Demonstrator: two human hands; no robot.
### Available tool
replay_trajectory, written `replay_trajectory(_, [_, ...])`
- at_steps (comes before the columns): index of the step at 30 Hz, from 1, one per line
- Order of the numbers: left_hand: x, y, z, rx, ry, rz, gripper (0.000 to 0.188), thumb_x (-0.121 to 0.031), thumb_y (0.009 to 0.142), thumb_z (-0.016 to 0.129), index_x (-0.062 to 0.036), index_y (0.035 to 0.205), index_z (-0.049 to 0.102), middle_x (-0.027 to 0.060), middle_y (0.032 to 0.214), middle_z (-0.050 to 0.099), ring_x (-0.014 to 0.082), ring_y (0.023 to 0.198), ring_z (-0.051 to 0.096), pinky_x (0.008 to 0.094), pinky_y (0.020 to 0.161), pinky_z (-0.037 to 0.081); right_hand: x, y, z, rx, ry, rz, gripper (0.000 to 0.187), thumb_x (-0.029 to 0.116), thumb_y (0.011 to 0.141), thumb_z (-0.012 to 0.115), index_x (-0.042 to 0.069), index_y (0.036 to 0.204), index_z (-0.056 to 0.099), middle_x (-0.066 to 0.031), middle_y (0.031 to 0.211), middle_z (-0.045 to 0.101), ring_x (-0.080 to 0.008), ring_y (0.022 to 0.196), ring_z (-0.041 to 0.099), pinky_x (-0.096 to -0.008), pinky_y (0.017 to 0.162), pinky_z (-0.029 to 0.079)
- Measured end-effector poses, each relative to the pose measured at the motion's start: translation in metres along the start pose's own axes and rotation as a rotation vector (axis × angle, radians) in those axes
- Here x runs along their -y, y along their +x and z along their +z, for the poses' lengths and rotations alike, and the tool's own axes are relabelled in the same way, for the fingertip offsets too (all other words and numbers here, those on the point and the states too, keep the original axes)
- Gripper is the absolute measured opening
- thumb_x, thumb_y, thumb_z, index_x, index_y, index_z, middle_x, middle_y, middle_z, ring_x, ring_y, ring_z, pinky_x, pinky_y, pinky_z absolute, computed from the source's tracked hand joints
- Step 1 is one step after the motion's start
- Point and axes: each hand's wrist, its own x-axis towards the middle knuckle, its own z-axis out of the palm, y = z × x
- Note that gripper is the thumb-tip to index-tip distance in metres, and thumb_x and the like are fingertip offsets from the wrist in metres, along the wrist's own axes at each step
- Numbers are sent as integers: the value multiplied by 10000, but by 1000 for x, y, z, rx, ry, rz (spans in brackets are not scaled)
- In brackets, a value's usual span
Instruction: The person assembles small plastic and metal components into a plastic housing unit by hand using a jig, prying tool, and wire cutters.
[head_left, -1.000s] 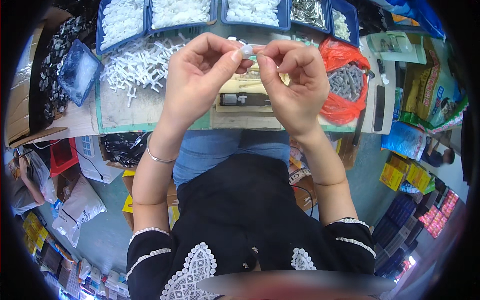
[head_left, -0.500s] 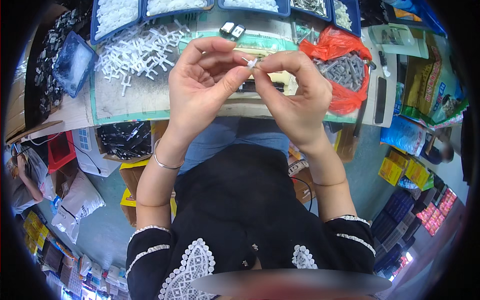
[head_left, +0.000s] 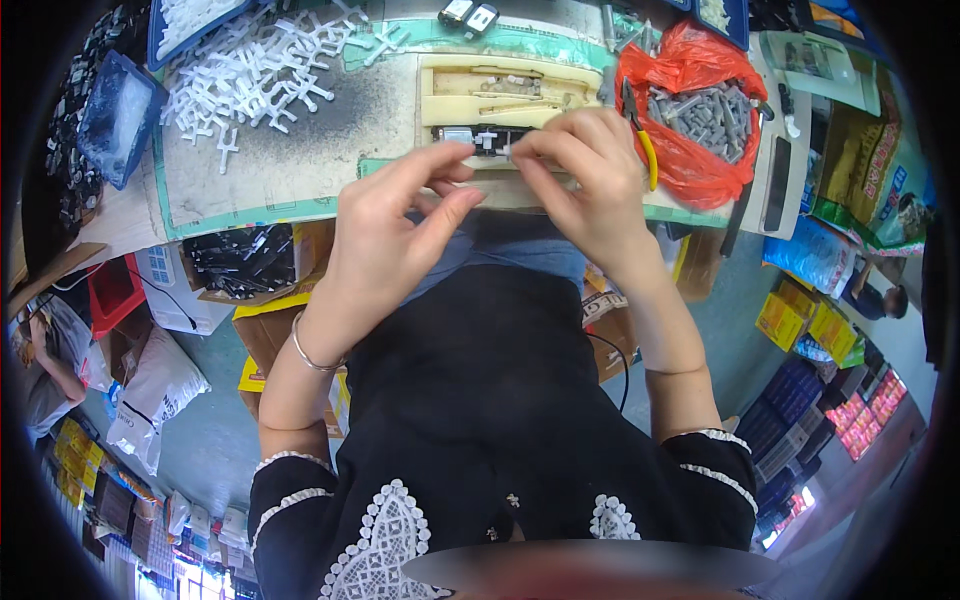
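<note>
A cream-coloured fixture block (head_left: 440, 108) lies on the table, with metal bits in its upper recesses. Along its near edge sits a black housing (head_left: 520, 136) holding a silver motor (head_left: 457, 134) and a white cross-shaped piece (head_left: 487, 141). My right hand (head_left: 592, 185) pinches a small white part (head_left: 506, 151) over the housing's right portion; the fingers partly cover it. At the housing's left end my left hand (head_left: 392, 215) has thumb and forefinger apart, with nothing visible between them.
White cross-shaped plastic pieces (head_left: 240, 85) lie heaped at left beside a blue tray (head_left: 120, 125). Right of the fixture, yellow-handled pliers (head_left: 645, 150) rest against a red bag (head_left: 690, 178) of grey cylindrical parts (head_left: 700, 120). Two small motor-like units (head_left: 468, 16) stand behind.
Both hands have come down from in front of the fixture to the black housing. My left hand has let go of the small white part, and the fixture and pliers have come into view.
</note>
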Motion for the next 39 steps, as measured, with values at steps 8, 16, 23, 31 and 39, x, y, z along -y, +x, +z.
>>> replay_trajectory(8, [21,-7,32,-46,580,448,369,-149,742,680,-34,1086,612,45,683,482,183,623,521,310,517,427,-9,1,7,30,-153,-77,106,102,692,687,73,779,634,-35,781,565,-224,813,541,-370,801,386])
replay_trajectory(16, [34,-9,50,-144,842,457,442,-145,749,666,-34,1169,585,21,655,447,151,548,481,287,483,393,-6,9,-1,110,-222,-99,139,104,688,688,75,819,651,-36,789,579,-225,827,555,-383,857,387])
replay_trajectory(23, [33,4,14,-229,818,532,319,-133,718,699,-25,1014,649,11,583,448,167,492,480,296,441,375,-38,37,-53,-145,-165,12,243,176,747,723,51,949,674,-87,911,656,-222,882,595,-318,781,454])
replay_trajectory(31, [20,21,0,-237,563,513,181,-137,734,703,-34,870,644,49,607,535,205,503,532,318,452,417,-123,132,-65,28,-726,278,221,241,749,630,99,898,710,-164,856,670,-316,828,619,-415,778,428])
replay_trajectory(39, [19,81,-139,-589,801,322,170,-139,847,612,-82,1000,661,62,766,596,174,630,563,278,553,432,-116,137,-60,-49,-682,192,148,151,770,585,57,797,697,-146,740,651,-311,761,620,-420,709,448])
